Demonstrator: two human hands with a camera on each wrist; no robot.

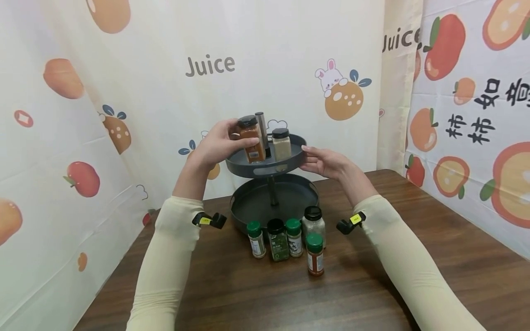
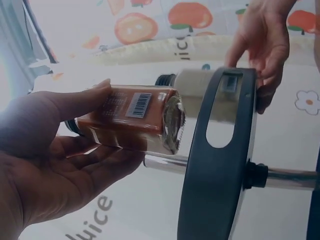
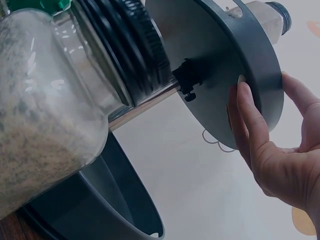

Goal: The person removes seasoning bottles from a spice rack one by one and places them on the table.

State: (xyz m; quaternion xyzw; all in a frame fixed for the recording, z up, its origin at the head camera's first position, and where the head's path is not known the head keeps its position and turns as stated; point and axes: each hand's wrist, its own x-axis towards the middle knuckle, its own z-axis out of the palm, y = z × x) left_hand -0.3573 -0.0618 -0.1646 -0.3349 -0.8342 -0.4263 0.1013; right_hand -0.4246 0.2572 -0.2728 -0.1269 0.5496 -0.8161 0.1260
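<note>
My left hand grips a spice jar with a black lid and orange-brown contents, held over the upper tray of a grey two-tier rack. In the left wrist view the jar's glass base faces the tray and stands a little apart from it. Thumb and fingers lie on opposite sides of this jar. My right hand holds the upper tray's right rim, thumb on top and fingers beneath in the right wrist view. On that tray stands a second black-lidded jar with pale powder, beside the rack's post.
The lower tray sits on the wooden table. Before it stand a green-lidded bottle, a black-lidded jar of green herbs, another green-lidded bottle, a larger black-lidded jar and a red-filled bottle. Printed curtains hang behind.
</note>
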